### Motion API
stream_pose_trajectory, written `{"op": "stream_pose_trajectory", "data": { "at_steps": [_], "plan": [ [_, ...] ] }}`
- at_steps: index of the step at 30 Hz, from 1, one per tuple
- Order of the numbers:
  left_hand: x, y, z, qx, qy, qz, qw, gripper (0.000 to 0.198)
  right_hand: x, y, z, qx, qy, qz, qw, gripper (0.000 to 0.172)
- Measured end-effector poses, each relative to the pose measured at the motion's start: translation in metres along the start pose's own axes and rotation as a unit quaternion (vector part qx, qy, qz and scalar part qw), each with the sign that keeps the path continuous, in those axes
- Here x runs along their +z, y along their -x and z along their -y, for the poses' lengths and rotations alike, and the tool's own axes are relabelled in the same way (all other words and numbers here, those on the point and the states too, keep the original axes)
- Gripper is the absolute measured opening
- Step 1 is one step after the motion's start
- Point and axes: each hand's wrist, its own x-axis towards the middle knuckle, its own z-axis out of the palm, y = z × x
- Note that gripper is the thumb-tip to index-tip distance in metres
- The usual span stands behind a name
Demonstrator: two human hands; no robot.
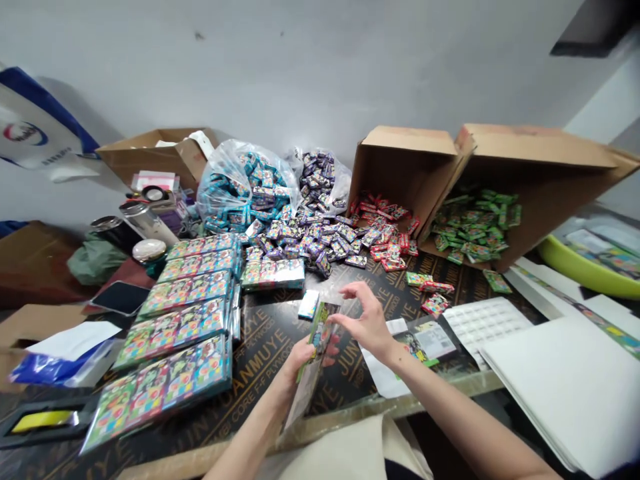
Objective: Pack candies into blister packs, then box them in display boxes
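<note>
Well, the left hand (298, 363) is closed around a long flat printed packet in clear plastic (316, 353), its fingertips (331, 355) showing past the packet's far edge. The packet stands tilted above the table, its long axis running from low near the person up and away to the right. The right hand (367, 321) hovers at the upper end, fingers curved and slightly spread, thumb just at the edge; whether it touches, I cannot tell.

Just beyond lies a small blue-and-white box (309, 304) on the black printed plywood tabletop (265, 357). Left of the hands sit rows of colourful flat packs (173, 332) — overlapping, in clear wrap. Farther off spills a heap of purple packets (320, 243), with red packets (385, 237) and green packets (473, 227) lying in and around two tipped cardboard boxes (530, 150).
</note>
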Motion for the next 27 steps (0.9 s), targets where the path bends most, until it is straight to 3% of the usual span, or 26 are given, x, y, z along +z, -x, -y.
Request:
{"op": "stream_pose_trajectory", "data": {
  "at_steps": [6,11,14,17,20,22,23,25,27],
  "plan": [
    [-0.001,-0.002,-0.002,-0.017,-0.027,0.011,0.999,0.059,-0.003,-0.006,-0.002,-0.02,0.023,0.136,0.99,0.03],
    [0.01,0.011,-0.022,0.023,-0.085,0.028,0.996,0.058,-0.015,-0.008,-0.002,-0.089,0.02,0.332,0.939,0.032],
    [0.016,0.015,-0.028,0.02,-0.097,0.008,0.995,0.049,-0.021,-0.012,0.002,-0.085,0.023,0.383,0.919,0.04],
    [0.017,0.012,-0.028,-0.012,-0.077,-0.018,0.997,0.037,-0.021,-0.016,0.005,-0.04,0.006,0.351,0.936,0.049],
    [0.015,0.006,-0.028,-0.004,-0.044,-0.058,0.997,0.036,-0.01,-0.015,0.004,0.012,-0.045,0.177,0.983,0.059],
    [0.011,0.003,-0.03,0.015,-0.048,-0.078,0.996,0.036,0.002,-0.009,0.0,0.065,-0.106,0.069,0.99,0.07],
    [0.009,0.002,-0.031,0.027,-0.062,-0.083,0.994,0.035,0.008,-0.005,-0.003,0.104,-0.15,0.069,0.981,0.069],
    [0.004,0.002,-0.032,0.06,-0.125,-0.09,0.986,0.032,0.019,0.002,-0.007,0.18,-0.249,0.143,0.941,0.052],
    [-0.001,0.002,-0.031,0.095,-0.223,-0.107,0.964,0.029,0.027,0.005,-0.009,0.207,-0.304,0.191,0.91,0.035]
  ]
}}
